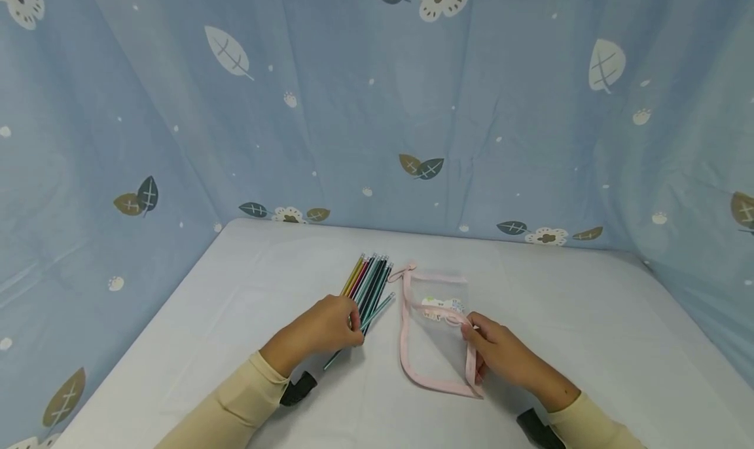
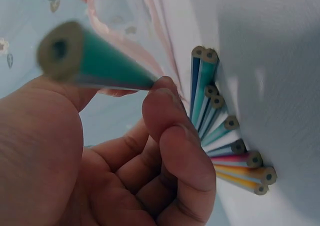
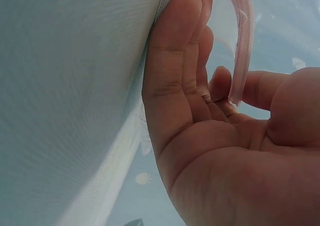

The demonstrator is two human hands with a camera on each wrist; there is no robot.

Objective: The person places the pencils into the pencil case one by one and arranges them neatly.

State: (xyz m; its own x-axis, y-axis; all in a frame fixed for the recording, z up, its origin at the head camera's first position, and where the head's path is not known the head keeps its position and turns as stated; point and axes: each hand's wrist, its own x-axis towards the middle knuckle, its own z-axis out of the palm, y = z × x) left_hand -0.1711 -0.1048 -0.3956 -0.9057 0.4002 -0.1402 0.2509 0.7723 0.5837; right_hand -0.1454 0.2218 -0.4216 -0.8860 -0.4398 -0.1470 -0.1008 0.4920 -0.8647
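My left hand [image 1: 330, 324] pinches a teal pencil [image 2: 107, 61] between thumb and fingers, its unsharpened end toward the left wrist camera. Beside and under that hand a bundle of pencils [image 1: 372, 285] lies on the table, in yellow, red, teal and dark green. On the right, a clear pouch with pink trim [image 1: 438, 383] lies with its zipper edge lifted. My right hand [image 1: 501, 351] pinches that pink edge [image 3: 243, 46] between thumb and index finger, holding the mouth apart. The other right fingers lie along the pouch's side.
A white cloth covers the table [image 1: 589, 318]. Blue curtain [image 1: 353, 108] with leaf and flower prints hangs behind and at both sides. A dark wrist strap [image 1: 299, 389] sits beneath the left sleeve, another strap [image 1: 538, 429] by the right.
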